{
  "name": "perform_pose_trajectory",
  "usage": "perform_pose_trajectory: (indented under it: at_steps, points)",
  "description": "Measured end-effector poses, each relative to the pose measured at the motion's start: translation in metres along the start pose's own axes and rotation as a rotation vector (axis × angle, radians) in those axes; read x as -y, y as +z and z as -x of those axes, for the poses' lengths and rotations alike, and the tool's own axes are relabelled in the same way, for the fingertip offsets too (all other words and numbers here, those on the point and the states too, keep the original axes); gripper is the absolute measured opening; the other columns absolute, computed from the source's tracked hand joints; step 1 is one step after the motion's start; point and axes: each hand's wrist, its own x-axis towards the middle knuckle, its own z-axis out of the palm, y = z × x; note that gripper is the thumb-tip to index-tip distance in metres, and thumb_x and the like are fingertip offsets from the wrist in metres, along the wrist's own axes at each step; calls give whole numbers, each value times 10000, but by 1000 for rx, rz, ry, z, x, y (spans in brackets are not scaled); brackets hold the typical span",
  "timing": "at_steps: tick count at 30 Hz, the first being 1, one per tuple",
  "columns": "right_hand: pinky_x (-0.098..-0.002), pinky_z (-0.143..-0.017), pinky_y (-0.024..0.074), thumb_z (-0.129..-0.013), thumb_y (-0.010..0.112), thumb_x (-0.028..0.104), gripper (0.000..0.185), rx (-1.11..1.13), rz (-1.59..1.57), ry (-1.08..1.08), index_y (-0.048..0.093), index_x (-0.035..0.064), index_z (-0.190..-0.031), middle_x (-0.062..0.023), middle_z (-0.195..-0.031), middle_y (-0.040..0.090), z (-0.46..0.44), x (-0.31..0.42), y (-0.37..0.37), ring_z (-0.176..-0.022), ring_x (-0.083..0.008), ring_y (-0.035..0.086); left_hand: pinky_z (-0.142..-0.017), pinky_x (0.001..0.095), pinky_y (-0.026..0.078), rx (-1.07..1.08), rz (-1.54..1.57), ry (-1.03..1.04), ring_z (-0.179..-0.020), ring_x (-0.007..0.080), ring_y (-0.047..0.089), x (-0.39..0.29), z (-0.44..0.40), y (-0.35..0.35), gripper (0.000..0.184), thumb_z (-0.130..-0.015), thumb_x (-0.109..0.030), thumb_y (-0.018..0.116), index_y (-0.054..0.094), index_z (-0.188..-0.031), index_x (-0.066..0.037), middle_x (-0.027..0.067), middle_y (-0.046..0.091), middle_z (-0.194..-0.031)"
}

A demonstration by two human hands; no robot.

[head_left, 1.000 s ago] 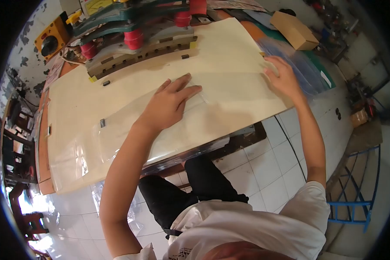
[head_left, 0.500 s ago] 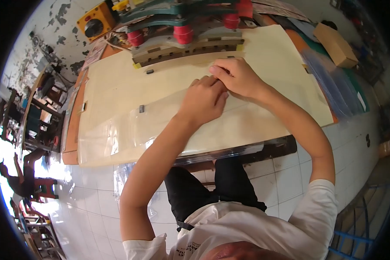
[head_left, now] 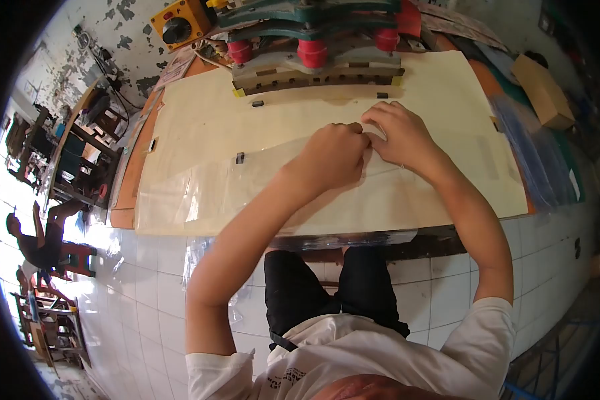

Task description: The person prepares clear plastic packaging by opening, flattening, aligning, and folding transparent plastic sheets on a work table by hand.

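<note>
Head view: a clear plastic sheet (head_left: pixel 210 190) lies across the near part of a cream board (head_left: pixel 200 120), which covers most of an orange-edged worktop (head_left: pixel 128 217). The sheet is colourless and glossy, rippled and bright with glare towards its left end; the board shows through it. Its upper edge slants up from the left, past a small dark block (head_left: pixel 240 158), to the left hand (head_left: pixel 337 155), whose fingers curl inward. The right hand (head_left: pixel 405 135) stands just beside it, thumb and forefinger bent towards the left fingers. Whether either grip is clamped on the sheet, I cannot tell: the fingertips are partly hidden.

Obscured: the sheet's middle, covered by the left hand and left forearm (head_left: pixel 253 230); its right end, too faint against the board to trace. Beyond the board, a machine (head_left: pixel 311 53) with red cylinders is cut off at the top. Shiny plastic (head_left: pixel 373 239) below the worktop's near edge shows only in part. Far left, a person (head_left: pixel 37 243) in dark clothing appears small and indistinct.
</note>
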Motion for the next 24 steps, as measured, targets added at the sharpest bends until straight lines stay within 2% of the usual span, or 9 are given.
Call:
perform_pose_trajectory:
  at_steps: [4, 7, 9, 11, 13, 14, 18, 20, 24]
  points:
    - [-365, -783, 490, -792, 691, 47, 220, -17, -155, -2, 632, 26, -1003, -117, -939, 611, -1, -12, 5, -860, -292, 598, -814, 419, 513, 245, -4, -11, -875, 358, 642, 5, -4, -26, 195, -844, -142, 604, 665, -986, -24, 168, 648, -981]
    - [-318, -697, 478, -793, 697, 22, 201, -21, -265, 23, 636, 21, -983, -97, -861, 593, -3, -14, 1, -763, -207, 582, -889, 399, 498, 443, 234, 26, -958, 343, 635, 20, -5, -40, 258, -889, -211, 618, 658, -1062, -24, 173, 631, -1074]
    - [-261, -636, 463, -790, 700, -2, 226, 153, -491, 308, 626, 0, -1003, -48, -823, 594, -6, -16, -5, -709, -113, 547, -896, 382, 500, 421, 383, 38, -986, 333, 626, 30, -5, -42, 295, -903, -225, 636, 646, -1123, -29, 169, 626, -1106]
    - [-237, -625, 459, -796, 697, -6, 239, 119, -647, 297, 620, -8, -1023, -23, -824, 592, -7, -28, 4, -713, -84, 545, -902, 382, 502, 438, 491, -43, -1061, 321, 613, 32, -7, -43, 325, -883, -161, 657, 627, -1176, -22, 164, 622, -1157]
    - [-212, -614, 455, -802, 693, -10, 253, 84, -797, 285, 614, -17, -1042, 3, -825, 590, -10, -29, 1, -716, -55, 542, -873, 364, 514, 7, 195, 4, -1052, 295, 628, 40, -11, -28, 362, -867, -159, 692, 616, -1182, 3, 153, 617, -1193]
    - [-204, -626, 458, -812, 693, -2, 262, 93, -902, 296, 609, -15, -1060, 8, -828, 591, -11, -28, 0, -726, -57, 552, -842, 353, 521, -125, 150, -3, -995, 265, 645, 42, -11, -18, 368, -861, -168, 709, 621, -1162, 24, 149, 642, -1145]
    - [-196, -657, 465, -840, 694, 39, 273, 138, -1152, 303, 607, -1, -1096, 3, -859, 609, -13, -20, -7, -753, -60, 578, -752, 321, 526, -129, 462, -46, -829, 198, 651, 43, -21, -7, 330, -880, -192, 702, 637, -1106, 40, 121, 670, -957]
    - [-205, -662, 469, -845, 698, 61, 282, 179, -1159, 305, 607, 0, -1105, -1, -866, 617, -12, -19, -13, -754, -63, 582, -666, 279, 505, 83, 709, -375, -720, 117, 604, 29, -18, -15, 280, -921, -207, 666, 655, -1051, 40, 53, 636, -784]
    - [-232, -682, 480, -875, 691, 111, 219, 319, -1220, 307, 635, -26, -1037, -30, -845, 643, -12, -26, -20, -745, -84, 595, -594, 242, 456, 66, 915, -356, -666, 58, 545, 36, -9, 3, 268, -958, -222, 628, 666, -1007, 39, 3, 596, -728]
